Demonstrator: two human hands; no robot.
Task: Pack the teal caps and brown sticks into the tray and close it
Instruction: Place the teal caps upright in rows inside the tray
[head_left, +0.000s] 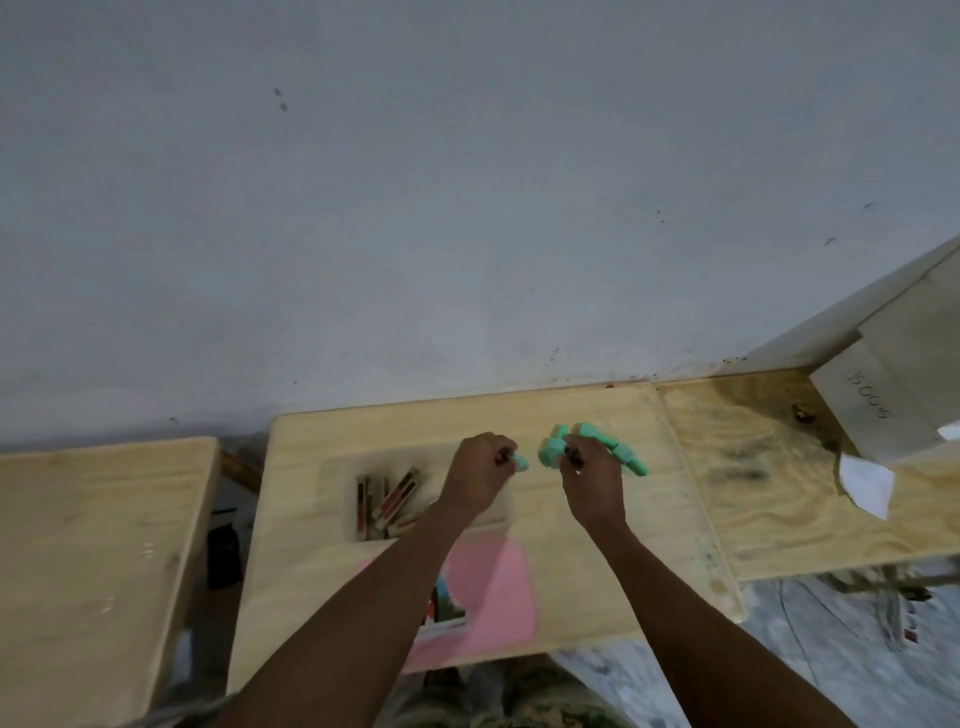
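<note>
A clear tray (337, 470) lies on the wooden board, with several brown sticks (389, 501) inside it at the left. My left hand (480, 475) hovers over the tray's right end and grips a teal cap (520, 462) with a dark stick end showing. My right hand (592, 483) pinches a small dark piece beside a row of several teal caps (592, 447) on the board. One cap (551, 452) lies just left of its fingers.
A pink lid (498, 592) with a window lies near the front of the board (571, 561), partly under my left forearm. A second wooden table (88, 545) stands at the left. A white box (883, 384) and white paper scraps (865, 483) sit at the right.
</note>
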